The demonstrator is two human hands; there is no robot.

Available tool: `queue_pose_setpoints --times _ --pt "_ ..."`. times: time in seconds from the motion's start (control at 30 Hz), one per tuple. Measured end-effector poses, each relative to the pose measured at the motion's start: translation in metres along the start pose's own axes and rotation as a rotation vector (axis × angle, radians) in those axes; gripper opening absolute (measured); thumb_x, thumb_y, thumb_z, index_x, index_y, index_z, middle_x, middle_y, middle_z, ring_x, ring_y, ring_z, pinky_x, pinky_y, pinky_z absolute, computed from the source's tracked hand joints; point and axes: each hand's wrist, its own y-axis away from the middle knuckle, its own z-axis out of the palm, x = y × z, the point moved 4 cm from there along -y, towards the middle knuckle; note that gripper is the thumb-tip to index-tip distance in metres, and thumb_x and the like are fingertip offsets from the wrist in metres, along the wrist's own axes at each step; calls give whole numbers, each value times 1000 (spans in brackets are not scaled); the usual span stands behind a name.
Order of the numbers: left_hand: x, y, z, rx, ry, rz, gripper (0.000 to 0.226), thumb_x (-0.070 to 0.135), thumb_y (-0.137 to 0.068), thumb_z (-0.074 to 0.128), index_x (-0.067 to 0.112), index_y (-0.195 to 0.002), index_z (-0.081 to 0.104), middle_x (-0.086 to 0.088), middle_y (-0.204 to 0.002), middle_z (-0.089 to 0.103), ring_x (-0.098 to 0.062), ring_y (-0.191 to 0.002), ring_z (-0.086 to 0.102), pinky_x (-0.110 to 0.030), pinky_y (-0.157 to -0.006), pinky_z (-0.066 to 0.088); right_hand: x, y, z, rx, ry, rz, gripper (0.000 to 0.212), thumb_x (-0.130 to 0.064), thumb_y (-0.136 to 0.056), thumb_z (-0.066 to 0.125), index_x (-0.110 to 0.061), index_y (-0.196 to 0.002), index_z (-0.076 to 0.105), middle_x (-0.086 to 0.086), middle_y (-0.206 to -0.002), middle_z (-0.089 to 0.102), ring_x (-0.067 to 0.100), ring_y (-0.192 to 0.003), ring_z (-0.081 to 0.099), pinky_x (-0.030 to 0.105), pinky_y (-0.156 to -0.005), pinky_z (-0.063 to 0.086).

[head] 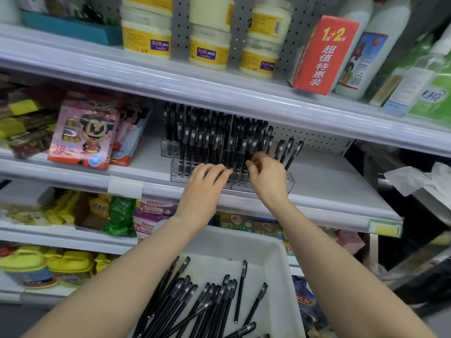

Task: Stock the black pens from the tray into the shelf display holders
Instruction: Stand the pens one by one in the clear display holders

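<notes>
A clear tiered display holder (290,181) stands on the middle shelf, packed with upright black pens (210,140). Both my hands are at its front row. My left hand (207,176) has its fingers curled over the pens on the left of the front row. My right hand (266,172) pinches a pen top between thumb and fingers. Three pens (289,150) lean at the holder's right end. Below, a white tray (280,250) holds several loose black pens (205,303) lying flat.
Pink cartoon toy packs (84,135) stand left of the holder. The upper shelf carries yellow-labelled jars (146,40), a red box (324,54) and white bottles. Bare shelf surface (329,181) lies right of the holder. Snack packs fill the lower shelves.
</notes>
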Motion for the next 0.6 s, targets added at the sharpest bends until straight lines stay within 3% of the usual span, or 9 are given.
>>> queue_pose_setpoints --times 0.1,0.33,0.43,0.6 --pt "0 0 0 15 6 9 73 -11 -71 66 12 -138 50 -5 -135 50 -28 -123 43 -40 -110 36 2 1 3 -10 10 10 20 -26 -97 55 -11 -103 68 7 -88 70 24 -80 63 32 -69 47" --pt "-2 0 -5 17 25 39 76 -12 -69 69 11 -138 51 -6 -135 51 -28 -123 43 -39 -108 38 3 12 4 43 -45 31 27 -21 -97 56 -7 -117 68 9 -112 65 23 -97 62 31 -86 47" --pt "-3 4 -14 13 78 71 71 -11 -71 70 10 -136 53 -8 -135 52 -28 -126 43 -40 -108 38 3 32 -1 138 -113 13 23 -17 -97 56 -10 -117 66 4 -106 62 18 -92 61 30 -83 49" --pt "0 49 -21 -27 230 -77 50 2 -88 62 18 -136 54 -3 -136 51 -21 -128 44 -38 -104 44 3 81 10 123 -173 -66 15 -14 -97 56 -14 -107 66 -3 -96 62 10 -84 55 22 -74 43"
